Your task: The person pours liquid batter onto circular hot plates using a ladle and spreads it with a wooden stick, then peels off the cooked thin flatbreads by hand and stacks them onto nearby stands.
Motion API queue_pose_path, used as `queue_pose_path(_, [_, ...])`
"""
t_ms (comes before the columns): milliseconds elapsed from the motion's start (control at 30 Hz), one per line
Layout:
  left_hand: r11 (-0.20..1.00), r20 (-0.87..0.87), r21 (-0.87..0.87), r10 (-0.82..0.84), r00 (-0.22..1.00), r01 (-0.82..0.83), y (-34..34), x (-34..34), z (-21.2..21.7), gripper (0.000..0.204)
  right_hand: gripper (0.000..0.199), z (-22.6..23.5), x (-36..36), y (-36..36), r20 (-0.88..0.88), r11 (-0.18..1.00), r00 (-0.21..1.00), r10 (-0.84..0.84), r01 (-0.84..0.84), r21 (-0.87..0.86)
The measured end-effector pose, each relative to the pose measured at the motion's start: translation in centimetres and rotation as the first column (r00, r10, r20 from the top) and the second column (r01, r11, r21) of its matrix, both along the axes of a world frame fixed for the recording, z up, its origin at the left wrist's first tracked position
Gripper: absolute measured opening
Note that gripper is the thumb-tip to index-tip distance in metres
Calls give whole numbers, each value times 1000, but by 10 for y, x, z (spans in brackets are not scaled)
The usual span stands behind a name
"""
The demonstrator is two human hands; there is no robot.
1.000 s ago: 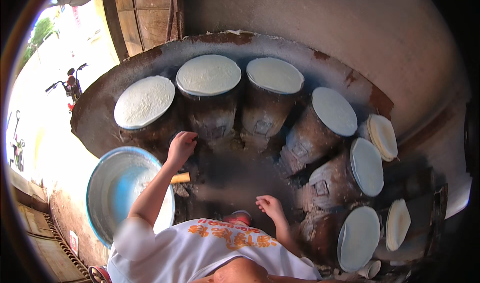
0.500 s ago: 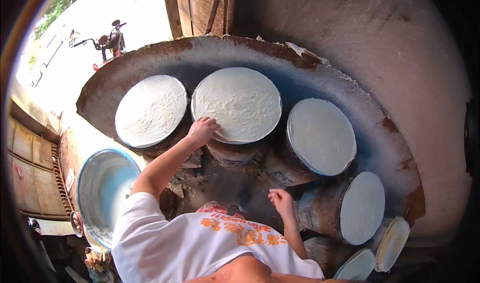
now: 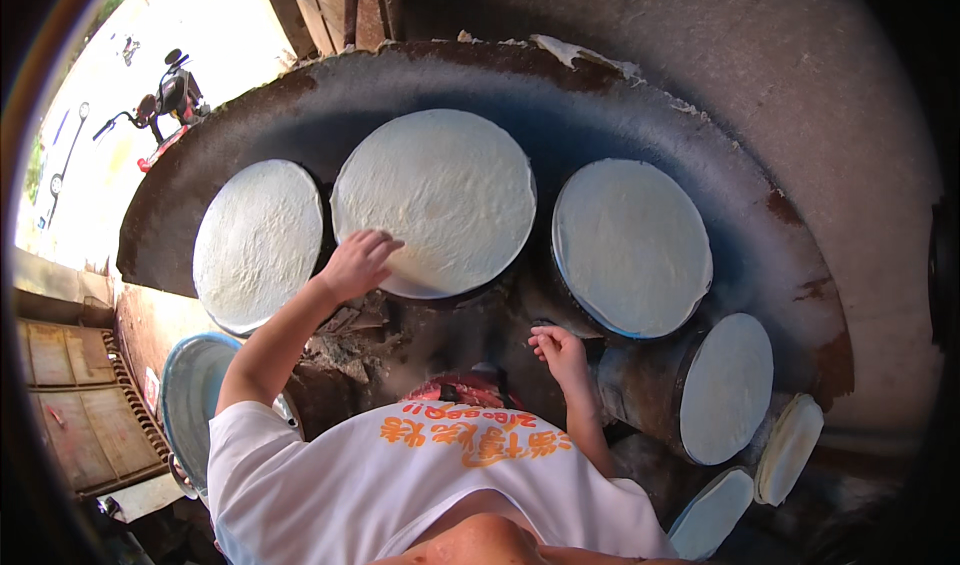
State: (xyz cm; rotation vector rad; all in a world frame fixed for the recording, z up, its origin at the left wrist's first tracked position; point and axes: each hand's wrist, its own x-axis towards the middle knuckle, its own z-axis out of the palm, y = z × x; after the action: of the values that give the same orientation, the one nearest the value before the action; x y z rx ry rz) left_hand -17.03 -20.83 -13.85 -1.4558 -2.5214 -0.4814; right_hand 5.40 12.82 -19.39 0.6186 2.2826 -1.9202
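Observation:
Over the near left part of a large round sheet of pale dough (image 3: 450,185) reaches my left hand (image 3: 362,263), fingers bent but apart. Its fingertips lie on or just above the sheet; contact cannot be told. That sheet covers the top of a round, dark drum-like stove. My right hand (image 3: 560,353) is held low in front of my body, fingers curled in, and nothing shows in them. Nearest to it is the dark drum stove (image 3: 562,300) under another pale dough sheet (image 3: 632,245). A third dough sheet (image 3: 258,245) lies left of my left hand.
Smaller white round tops (image 3: 728,390) continue the arc at right, with a stack of pale discs (image 3: 790,450) beyond. A curved, flour-dusted rim (image 3: 750,195) runs behind the stoves. A blue-edged basin (image 3: 185,395) stands at lower left; a motorbike (image 3: 175,95) is outside.
My view has shifted, so the stoves lie differently in it. My left hand stays by the near left edge of the middle sheet; my right hand keeps its curl.

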Motion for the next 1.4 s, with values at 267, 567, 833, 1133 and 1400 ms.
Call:
queue_pose_path(267, [984,50,179,-32,998,22,13,-43,46,12,16,24,-55,23,-112,996,991,78,-81,-21])
queue_pose_path(567, [928,36,355,105,994,-111,6,-101,75,14,16,40,-64,30,-215,992,970,115,-123,-23])
queue_pose_path(833, [964,322,223,67,944,-145,58,-146,136,12,15,46,-99,27,-233,995,968,91,-99,-26])
queue_pose_path(1133, [997,327,-34,-54,943,69,-5,-12,47,18,15,46,-75,15,-137,993,985,109,-113,-23])
queue_pose_path(1400, [916,11,-284,299,954,-283,-19,71,-4,54,15,40,-53,-9,-110,988,983,147,-151,-35])
